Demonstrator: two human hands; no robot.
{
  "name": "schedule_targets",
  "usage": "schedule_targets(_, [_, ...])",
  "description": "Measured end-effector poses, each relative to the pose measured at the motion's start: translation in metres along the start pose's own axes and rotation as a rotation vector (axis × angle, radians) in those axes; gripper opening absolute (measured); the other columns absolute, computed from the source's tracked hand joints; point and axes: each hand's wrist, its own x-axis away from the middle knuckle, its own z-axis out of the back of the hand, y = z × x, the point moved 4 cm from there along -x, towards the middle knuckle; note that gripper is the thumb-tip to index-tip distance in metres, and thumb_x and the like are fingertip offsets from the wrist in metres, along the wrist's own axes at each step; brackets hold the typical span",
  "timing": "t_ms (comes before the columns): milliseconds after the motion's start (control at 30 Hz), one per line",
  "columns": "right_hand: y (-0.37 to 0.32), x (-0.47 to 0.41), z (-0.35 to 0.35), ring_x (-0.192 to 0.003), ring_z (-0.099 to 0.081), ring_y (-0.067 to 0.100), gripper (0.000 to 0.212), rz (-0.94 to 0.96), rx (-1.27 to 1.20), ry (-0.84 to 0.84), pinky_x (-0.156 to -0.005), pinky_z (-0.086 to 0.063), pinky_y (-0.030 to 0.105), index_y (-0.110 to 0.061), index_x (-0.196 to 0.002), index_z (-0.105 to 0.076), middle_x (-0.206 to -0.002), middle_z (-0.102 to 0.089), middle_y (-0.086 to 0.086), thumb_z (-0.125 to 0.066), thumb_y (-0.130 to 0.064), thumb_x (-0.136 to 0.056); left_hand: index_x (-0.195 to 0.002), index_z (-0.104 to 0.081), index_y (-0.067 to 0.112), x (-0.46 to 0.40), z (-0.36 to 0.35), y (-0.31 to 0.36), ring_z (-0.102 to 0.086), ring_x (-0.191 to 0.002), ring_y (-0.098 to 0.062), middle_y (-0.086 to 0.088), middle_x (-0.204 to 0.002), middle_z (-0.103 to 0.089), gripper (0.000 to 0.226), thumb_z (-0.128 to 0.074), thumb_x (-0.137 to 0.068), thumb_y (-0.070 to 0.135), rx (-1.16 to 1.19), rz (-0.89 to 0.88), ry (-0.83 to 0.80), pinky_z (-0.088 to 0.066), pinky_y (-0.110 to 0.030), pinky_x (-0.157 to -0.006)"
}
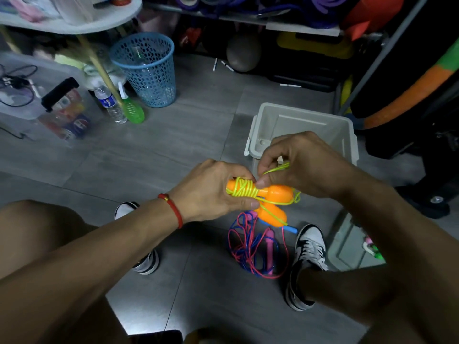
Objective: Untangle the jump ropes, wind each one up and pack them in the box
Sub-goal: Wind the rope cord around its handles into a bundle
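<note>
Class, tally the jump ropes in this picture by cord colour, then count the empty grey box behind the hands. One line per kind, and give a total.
Yellow-green rope with orange handles, held in both hands: 1
Pink rope on the floor: 1
Blue rope on the floor, tangled with the pink: 1
Grey box: 1
Total: 4

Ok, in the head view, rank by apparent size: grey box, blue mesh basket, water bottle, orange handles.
1. Grey box, though hands hide part.
2. Blue mesh basket, close to it, farther off.
3. Orange handles and water bottle: alike, handles nearer, so unranked.
</note>
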Motion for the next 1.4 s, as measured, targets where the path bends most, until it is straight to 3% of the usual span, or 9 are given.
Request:
schedule_targets(467, [0.024, -0.001, 0.0, -0.069, -0.064, 0.009, 0.025, -0.006, -0.562, -0.054, -0.065, -0.051, 0.018, 0.004, -0.086, -0.074, -0.074, -0.071, 0.017, -0.08, -0.019, -0.078, -0.137, -0.055, 0.02, 0.006, 0.008, 0.018, -0.059, -0.074, -0.018, -0.004, -0.09, -0.069, 0.076, -0.088, -0.069, 0.009, 0.574, -0.048, -0.102, -0.051, -0.027, -0.072])
schedule_targets(600, [0.028, 0.0, -0.011, -0.061, -0.054, -0.003, 0.021, -0.046, -0.667, -0.033, -0.06, -0.046, 0.018, -0.026, -0.07, -0.072, -0.059, -0.063, -0.015, -0.076, -0.009, -0.082, -0.12, -0.068, 0.01, 0.001, 0.01, 0.009, -0.065, -0.091, -0.014, -0.006, -0.103, -0.075, 0.047, -0.077, -0.075, 0.003, 0.903, 0.015, 0.09, -0.053, -0.023, -0.076])
schedule_targets(633, [0.026, 0.001, -0.014, -0.057, -0.047, -0.001, 0.046, -0.071, -0.658, -0.028, -0.058, -0.041, 0.02, -0.03, -0.068, -0.073, -0.055, -0.057, -0.014, -0.044, 0.005, -0.07, -0.117, -0.069, 0.011, 0.0, 0.01, 0.003, -0.062, -0.085, -0.016, -0.006, -0.097, -0.074, 0.04, -0.074, -0.077, 0.007, 0.958, 0.058, 0.128, -0.049, -0.023, -0.068])
schedule_targets(667, [0.025, 0.002, -0.019, -0.055, -0.04, 0.002, 0.038, -0.079, -0.624, -0.037, -0.057, -0.036, 0.022, -0.032, -0.076, -0.076, -0.055, -0.051, -0.008, -0.05, -0.059, -0.074, -0.115, -0.071, 0.012, -0.001, 0.011, -0.002, -0.057, -0.079, -0.018, -0.005, -0.09, -0.072, 0.035, -0.072, -0.08, 0.012, 0.981, 0.109, 0.159, -0.043, -0.025, -0.062])
schedule_targets(767, [0.017, 0.001, -0.035, -0.054, -0.038, 0.0, 0.026, -0.119, -0.598, -0.108, -0.057, -0.032, 0.013, -0.013, -0.104, -0.074, -0.057, -0.046, -0.014, -0.049, -0.019, -0.105, -0.106, -0.074, 0.013, -0.004, 0.012, -0.022, -0.047, -0.066, -0.016, 0.001, -0.077, -0.063, 0.03, -0.075, -0.078, 0.023, 0.99, 0.298, 0.279, -0.034, -0.027, -0.056])
schedule_targets(933, [0.0, 0.004, -0.059, -0.054, -0.035, 0.015, 0.032, -0.242, -0.661, -0.074, -0.055, -0.031, 0.031, -0.02, -0.084, -0.068, -0.058, -0.039, -0.003, -0.045, -0.033, -0.103, -0.102, -0.074, 0.013, -0.005, 0.014, -0.03, -0.046, -0.059, -0.009, -0.005, -0.078, -0.06, 0.016, -0.076, -0.086, 0.013, 0.816, 0.411, 0.417, -0.038, -0.018, -0.05])
schedule_targets(1133, [-0.019, 0.009, -0.046, -0.059, -0.052, 0.0, 0.024, -0.151, -0.189, -0.022, -0.06, -0.034, 0.02, -0.024, -0.085, -0.067, -0.062, -0.051, -0.009, -0.05, -0.027, -0.102, -0.093, -0.075, 0.023, -0.007, 0.014, -0.033, -0.057, -0.067, -0.003, -0.003, -0.078, -0.072, 0.019, -0.082, -0.076, 0.021, 0.582, 0.31, 0.494, -0.051, -0.026, -0.064])
schedule_targets(1267, [-0.034, 0.018, -0.04, -0.096, -0.063, 0.031, 0.022, 0.062, 0.385, 0.036, -0.072, -0.038, 0.038, -0.019, -0.113, -0.06, -0.103, -0.068, 0.006, -0.048, -0.034, -0.102, -0.09, -0.073, 0.033, -0.009, 0.008, -0.043, -0.064, -0.069, -0.014, -0.002, -0.075, -0.07, 0.029, -0.075, -0.069, 0.052, 0.239, 0.32, 0.381, -0.057, -0.043, -0.07])
schedule_targets(1400, [-0.035, 0.019, -0.016, -0.088, -0.066, 0.033, 0.03, 0.108, 0.611, 0.117, -0.062, -0.037, 0.036, -0.028, -0.11, -0.06, -0.095, -0.07, 0.0, -0.042, -0.05, -0.103, -0.098, -0.071, 0.038, -0.011, 0.01, -0.039, -0.062, -0.07, -0.012, 0.009, -0.073, -0.068, 0.035, -0.075, -0.069, 0.055, 0.009, 0.273, 0.194, -0.055, -0.033, -0.071])
